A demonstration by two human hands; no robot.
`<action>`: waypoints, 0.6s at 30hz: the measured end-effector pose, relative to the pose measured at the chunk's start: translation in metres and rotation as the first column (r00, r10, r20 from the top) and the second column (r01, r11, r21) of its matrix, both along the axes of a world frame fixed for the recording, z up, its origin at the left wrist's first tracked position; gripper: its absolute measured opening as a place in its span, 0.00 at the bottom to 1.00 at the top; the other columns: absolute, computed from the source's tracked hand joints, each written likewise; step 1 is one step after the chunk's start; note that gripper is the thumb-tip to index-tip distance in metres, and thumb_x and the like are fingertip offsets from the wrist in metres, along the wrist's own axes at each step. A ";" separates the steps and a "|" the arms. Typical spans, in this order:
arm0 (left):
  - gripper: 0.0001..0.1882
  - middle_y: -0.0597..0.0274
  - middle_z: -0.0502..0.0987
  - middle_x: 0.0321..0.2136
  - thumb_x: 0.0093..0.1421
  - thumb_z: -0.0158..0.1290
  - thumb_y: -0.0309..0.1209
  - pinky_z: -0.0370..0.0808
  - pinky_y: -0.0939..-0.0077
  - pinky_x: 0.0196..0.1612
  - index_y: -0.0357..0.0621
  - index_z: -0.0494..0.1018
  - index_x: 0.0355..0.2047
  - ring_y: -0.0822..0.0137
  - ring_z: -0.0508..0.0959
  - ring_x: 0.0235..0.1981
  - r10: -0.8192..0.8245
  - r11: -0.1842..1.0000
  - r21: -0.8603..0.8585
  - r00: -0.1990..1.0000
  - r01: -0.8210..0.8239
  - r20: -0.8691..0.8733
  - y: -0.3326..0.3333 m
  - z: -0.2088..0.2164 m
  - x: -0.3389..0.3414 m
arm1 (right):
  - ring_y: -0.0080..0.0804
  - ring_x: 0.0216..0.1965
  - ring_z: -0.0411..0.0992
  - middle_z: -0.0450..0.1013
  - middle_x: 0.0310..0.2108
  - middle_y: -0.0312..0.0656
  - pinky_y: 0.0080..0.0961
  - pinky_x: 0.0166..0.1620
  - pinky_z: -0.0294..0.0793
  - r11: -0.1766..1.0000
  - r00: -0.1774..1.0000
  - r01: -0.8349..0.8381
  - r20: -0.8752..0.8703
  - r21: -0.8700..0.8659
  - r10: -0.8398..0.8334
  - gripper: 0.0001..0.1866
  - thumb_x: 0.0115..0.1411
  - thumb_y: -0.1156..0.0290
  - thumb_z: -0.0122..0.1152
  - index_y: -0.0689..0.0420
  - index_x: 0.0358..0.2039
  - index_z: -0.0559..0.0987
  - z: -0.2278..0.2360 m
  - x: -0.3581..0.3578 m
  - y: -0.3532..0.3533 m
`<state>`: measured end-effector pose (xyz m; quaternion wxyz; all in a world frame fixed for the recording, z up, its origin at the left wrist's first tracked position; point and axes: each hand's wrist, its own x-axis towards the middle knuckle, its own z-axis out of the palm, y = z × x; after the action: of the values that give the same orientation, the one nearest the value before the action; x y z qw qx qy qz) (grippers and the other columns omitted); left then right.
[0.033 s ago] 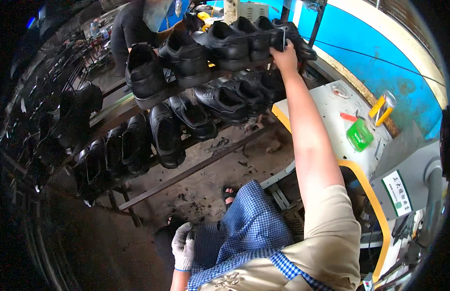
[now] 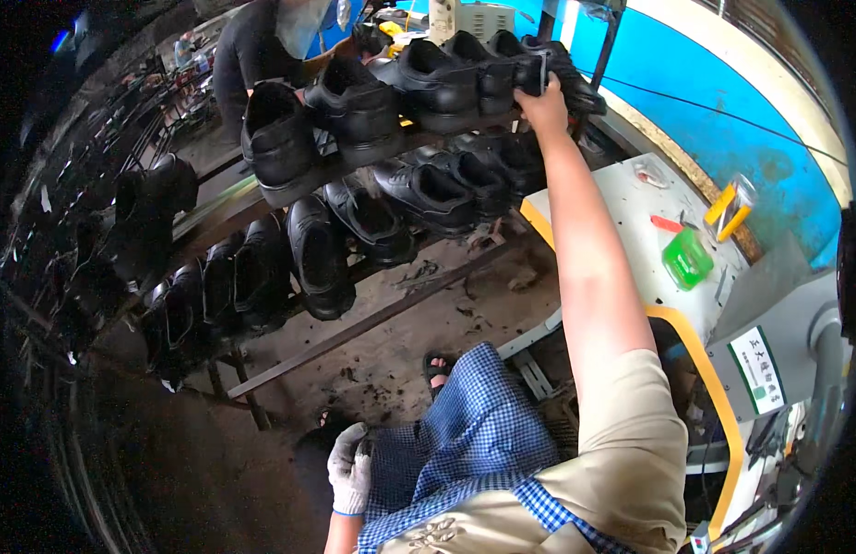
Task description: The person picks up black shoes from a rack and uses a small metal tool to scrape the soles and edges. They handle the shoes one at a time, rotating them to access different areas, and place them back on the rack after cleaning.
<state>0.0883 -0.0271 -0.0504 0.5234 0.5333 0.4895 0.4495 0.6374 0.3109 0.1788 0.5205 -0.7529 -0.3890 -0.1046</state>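
Note:
My bare right hand (image 2: 545, 106) reaches to the far right end of the upper rack row. Its fingers are closed on the heel end of a black shoe (image 2: 527, 72), which sits among the others there. My left hand (image 2: 351, 469), in a white knit glove with darkened fingertips, stays low by my blue checked apron (image 2: 488, 406). Its fingers are curled in, and the inside of that hand is hidden. Nearest to the right hand on its left is another black shoe (image 2: 495, 88), its heel toward me.
A metal rack (image 2: 326, 358) holds two rows of black shoes. On the right, a white worktable (image 2: 622, 198) with yellow edging carries a green container (image 2: 688, 258) and a yellow-handled tool (image 2: 728, 210). A grey machine (image 2: 769, 355) stands beside it. Another person (image 2: 252, 55) is behind the rack.
The whole view has shifted very slightly. Both hands keep the same positions, and the right hand stays on the shoe.

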 end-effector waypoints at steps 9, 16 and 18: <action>0.13 0.57 0.77 0.44 0.62 0.49 0.23 0.70 0.75 0.53 0.34 0.72 0.47 0.68 0.75 0.46 -0.033 0.999 -0.044 0.998 0.031 -0.051 -0.006 0.002 0.001 | 0.52 0.50 0.72 0.73 0.48 0.54 0.41 0.54 0.68 0.945 0.999 0.038 -0.037 0.324 -0.027 0.48 0.37 0.51 0.75 0.62 0.56 0.66 0.011 -0.025 -0.020; 0.17 0.55 0.77 0.43 0.62 0.48 0.22 0.71 0.74 0.53 0.34 0.69 0.52 0.66 0.76 0.46 -0.105 0.994 -0.014 0.992 0.106 0.072 -0.013 0.024 0.008 | 0.34 0.44 0.70 0.66 0.47 0.51 0.30 0.48 0.74 0.363 0.970 -0.201 0.134 0.910 0.202 0.38 0.42 0.75 0.78 0.65 0.50 0.63 0.029 -0.136 -0.151; 0.18 0.56 0.77 0.43 0.63 0.50 0.25 0.71 0.74 0.52 0.34 0.68 0.53 0.67 0.77 0.45 -0.130 0.991 0.033 0.990 0.128 0.053 -0.015 0.029 0.006 | 0.37 0.48 0.68 0.65 0.48 0.47 0.31 0.51 0.73 0.482 0.982 -0.180 0.125 0.857 0.144 0.39 0.42 0.75 0.78 0.63 0.52 0.64 0.014 -0.171 -0.212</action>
<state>0.0948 -0.0421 -0.0210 0.5568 0.5588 0.4328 0.4364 0.4659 0.0989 0.1931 0.8274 -0.3493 -0.3625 -0.2491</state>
